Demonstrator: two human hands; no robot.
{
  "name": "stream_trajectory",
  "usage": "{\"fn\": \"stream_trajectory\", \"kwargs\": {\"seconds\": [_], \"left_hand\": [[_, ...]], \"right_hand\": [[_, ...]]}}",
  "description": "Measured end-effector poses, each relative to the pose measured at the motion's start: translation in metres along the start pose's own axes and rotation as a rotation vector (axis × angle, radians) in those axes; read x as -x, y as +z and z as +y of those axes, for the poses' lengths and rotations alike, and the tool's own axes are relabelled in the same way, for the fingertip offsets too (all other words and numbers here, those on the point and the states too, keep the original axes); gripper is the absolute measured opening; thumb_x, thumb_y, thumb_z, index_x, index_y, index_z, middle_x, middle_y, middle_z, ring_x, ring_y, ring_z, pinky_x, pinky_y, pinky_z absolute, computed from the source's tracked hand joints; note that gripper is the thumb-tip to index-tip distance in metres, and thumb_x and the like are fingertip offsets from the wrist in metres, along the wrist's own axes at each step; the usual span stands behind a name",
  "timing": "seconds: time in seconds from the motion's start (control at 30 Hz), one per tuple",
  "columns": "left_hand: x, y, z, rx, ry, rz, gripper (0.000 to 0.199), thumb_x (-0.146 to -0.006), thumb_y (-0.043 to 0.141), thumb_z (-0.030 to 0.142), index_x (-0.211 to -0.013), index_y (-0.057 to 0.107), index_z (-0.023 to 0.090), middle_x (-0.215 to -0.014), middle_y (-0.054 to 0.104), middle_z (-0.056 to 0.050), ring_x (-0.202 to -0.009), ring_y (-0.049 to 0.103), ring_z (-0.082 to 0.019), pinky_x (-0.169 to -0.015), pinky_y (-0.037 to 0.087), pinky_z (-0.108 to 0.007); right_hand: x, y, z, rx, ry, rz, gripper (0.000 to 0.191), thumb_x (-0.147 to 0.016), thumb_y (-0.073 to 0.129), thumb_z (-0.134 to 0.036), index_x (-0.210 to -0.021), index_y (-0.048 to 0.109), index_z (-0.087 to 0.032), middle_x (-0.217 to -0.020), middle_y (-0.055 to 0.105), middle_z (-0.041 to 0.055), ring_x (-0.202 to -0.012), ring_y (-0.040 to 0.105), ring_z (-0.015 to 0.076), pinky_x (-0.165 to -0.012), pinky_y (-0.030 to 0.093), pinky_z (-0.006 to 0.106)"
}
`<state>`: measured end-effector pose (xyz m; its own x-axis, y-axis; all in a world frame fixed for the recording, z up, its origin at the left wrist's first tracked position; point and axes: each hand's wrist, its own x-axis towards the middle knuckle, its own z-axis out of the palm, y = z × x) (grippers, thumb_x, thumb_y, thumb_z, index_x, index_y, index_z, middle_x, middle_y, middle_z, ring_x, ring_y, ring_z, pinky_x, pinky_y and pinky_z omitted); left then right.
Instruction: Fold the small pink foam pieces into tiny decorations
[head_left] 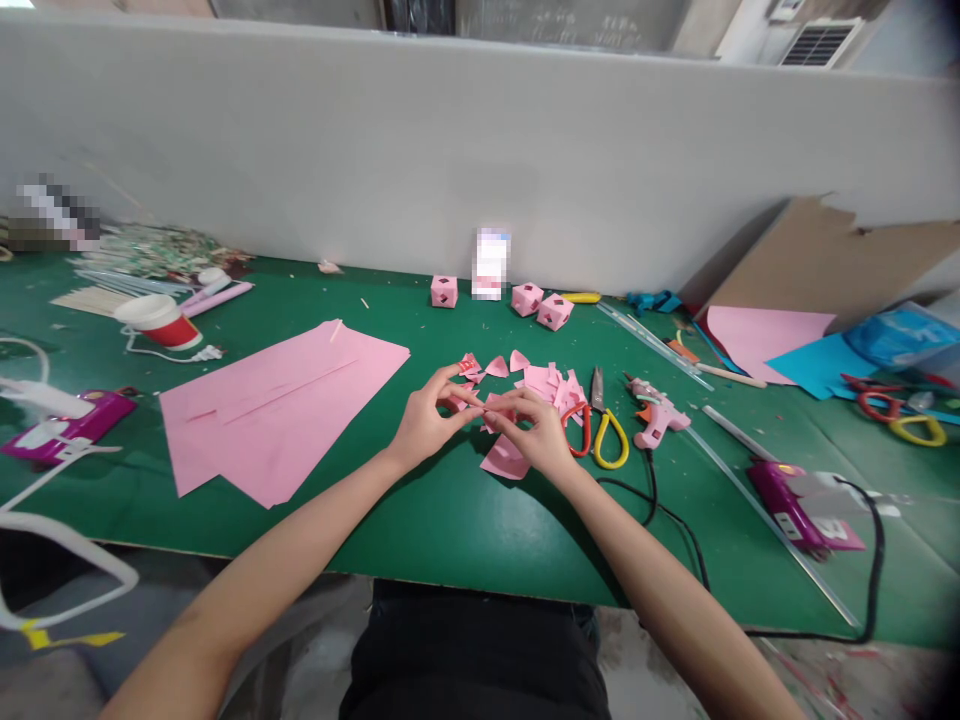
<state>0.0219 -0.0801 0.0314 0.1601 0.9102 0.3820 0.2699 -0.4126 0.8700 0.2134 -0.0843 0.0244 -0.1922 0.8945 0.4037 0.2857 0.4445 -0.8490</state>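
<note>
My left hand [429, 415] and my right hand [534, 428] meet over the middle of the green table, fingertips pinched together on a small pink paper piece [489, 408], mostly hidden by the fingers. Around and behind them lies a pile of pink paper scraps [553, 385]. A larger pink piece [506, 460] rests below the fingers. Just right of my right hand are scissors [613, 440] with red and yellow handles, then a pink glue gun [660, 415]. Three pink paper cubes with dark openings, one of them on the left [444, 292], stand near the partition.
Pink sheets [285, 410] cover the left of the green table [450, 530]. Beyond them are a paper cup [159, 320] and sticks. Purple power strips [795, 510] sit at both sides, with cables. Clear glue sticks, cardboard [817, 260] and more scissors [919, 430] lie right.
</note>
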Motion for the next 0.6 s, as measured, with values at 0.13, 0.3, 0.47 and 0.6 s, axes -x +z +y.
{"fn": "stream_trajectory", "kwargs": {"seconds": [0.13,0.3,0.47,0.6], "left_hand": [[-0.0005,-0.0001,-0.0016,0.066,-0.038,-0.005,0.057,-0.076,0.077,0.033,-0.126,0.052,0.018,-0.081,0.076,-0.002,-0.076,0.072,-0.019,-0.078,0.057,-0.033],[-0.0012,0.0005,-0.0050,0.105,-0.065,-0.016,0.059,-0.073,0.079,0.033,-0.125,0.055,0.018,-0.077,0.075,-0.001,-0.075,0.072,-0.019,-0.079,0.057,-0.033],[-0.0017,0.0000,-0.0074,0.085,-0.053,-0.023,0.056,-0.073,0.079,0.032,-0.124,0.059,0.019,-0.074,0.074,0.001,-0.079,0.071,-0.018,-0.083,0.056,-0.034],[-0.0020,-0.0014,-0.0060,0.031,-0.042,-0.002,0.046,-0.077,0.076,0.032,-0.119,0.061,0.019,-0.081,0.075,-0.001,-0.076,0.070,-0.017,-0.080,0.056,-0.033]], "right_hand": [[0.0000,0.0007,0.0001,0.001,-0.006,0.009,0.016,-0.083,0.071,-0.039,-0.088,0.078,-0.026,-0.092,0.067,0.0060,-0.077,0.064,0.0174,-0.063,0.053,0.031],[0.0006,0.0005,0.0005,0.012,0.004,0.006,0.016,-0.083,0.071,-0.040,-0.085,0.078,-0.025,-0.092,0.066,0.0064,-0.080,0.064,0.0181,-0.065,0.054,0.032],[0.0009,0.0004,0.0009,0.004,0.004,0.002,0.015,-0.082,0.072,-0.039,-0.083,0.078,-0.024,-0.095,0.066,0.0072,-0.084,0.065,0.0192,-0.066,0.055,0.031],[0.0000,0.0009,0.0051,-0.080,0.090,-0.033,0.022,-0.083,0.071,-0.039,-0.098,0.075,-0.024,-0.100,0.071,0.0071,-0.088,0.068,0.0202,-0.071,0.056,0.033]]}}
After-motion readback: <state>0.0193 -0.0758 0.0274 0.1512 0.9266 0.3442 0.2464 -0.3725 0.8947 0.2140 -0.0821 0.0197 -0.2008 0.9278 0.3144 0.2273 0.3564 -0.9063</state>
